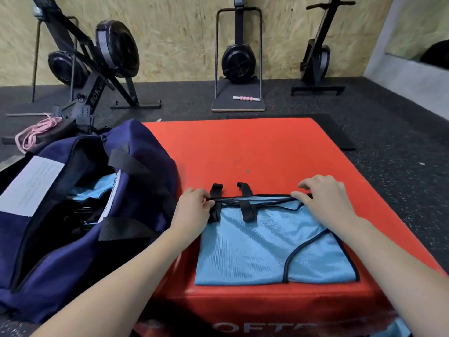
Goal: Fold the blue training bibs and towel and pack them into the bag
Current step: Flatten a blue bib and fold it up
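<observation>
Lying flat on the red box [267, 152], the blue bib [267, 244] stretches between your hands. Your left hand [194, 210] pinches its black-trimmed far edge at the left corner; your right hand [325, 198] presses curled fingers on the right corner. The open navy bag [73, 239] sits just left.

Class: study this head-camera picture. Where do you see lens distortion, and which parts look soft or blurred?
Head view: wide-angle bending curves the wall-floor line and stretches both forearms; the bib and both hands look fairly sharp; the lettering on the red box's front edge is smeared; lighting is even, with soft shadows only.
</observation>
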Available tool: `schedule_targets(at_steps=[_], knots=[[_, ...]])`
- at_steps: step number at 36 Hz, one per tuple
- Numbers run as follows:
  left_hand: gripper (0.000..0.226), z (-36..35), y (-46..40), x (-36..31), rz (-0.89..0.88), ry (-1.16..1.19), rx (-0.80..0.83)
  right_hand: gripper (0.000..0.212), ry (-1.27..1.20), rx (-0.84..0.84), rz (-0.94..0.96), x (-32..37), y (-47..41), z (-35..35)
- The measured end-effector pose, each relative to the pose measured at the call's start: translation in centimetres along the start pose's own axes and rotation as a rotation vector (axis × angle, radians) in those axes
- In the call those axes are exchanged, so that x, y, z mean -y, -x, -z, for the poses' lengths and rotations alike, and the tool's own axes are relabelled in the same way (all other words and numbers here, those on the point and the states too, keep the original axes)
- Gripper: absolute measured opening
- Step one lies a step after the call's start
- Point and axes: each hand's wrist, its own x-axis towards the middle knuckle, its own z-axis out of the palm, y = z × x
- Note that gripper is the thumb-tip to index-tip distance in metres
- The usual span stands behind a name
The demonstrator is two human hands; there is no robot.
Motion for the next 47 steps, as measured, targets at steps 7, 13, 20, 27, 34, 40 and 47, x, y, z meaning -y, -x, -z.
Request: schedule_targets(at_steps=[7,13,20,27,34,40,47], knots=[[0.025,0.4,1.7,-0.8,-0.036,0.009,-0.033,0.038,-0.473,0.27,-0.029,7.0,2.6,-0.2],[0.031,0.5,2.8,-1.7,-0.028,0.109,0.032,0.063,-0.568,0.334,-0.061,9.7,2.4,-1.7],[0.028,1.0,3.2,-3.1,0.072,0.538,-0.032,0.067,-0.808,0.272,-0.032,10.1,1.1,-1.7],[0.033,-0.7,2.2,-2.4,-0.149,0.151,0.115,0.076,-0.584,0.366,0.127,8.3,0.2,-3.1],[0.022,-1.6,1.5,-1.8,-0.296,-0.339,0.018,0.036,-0.263,0.256,0.158,4.9,-0.8,-2.9],[0.018,-1.8,0.6,-2.2,-0.235,-0.414,-0.122,0.02,-0.218,0.234,0.074,1.1,-1.3,-1.3],[0.034,-1.5,0.8,-4.6,-0.095,-0.365,0.057,0.013,-0.323,0.252,0.026,-0.7,-1.5,-0.9]])
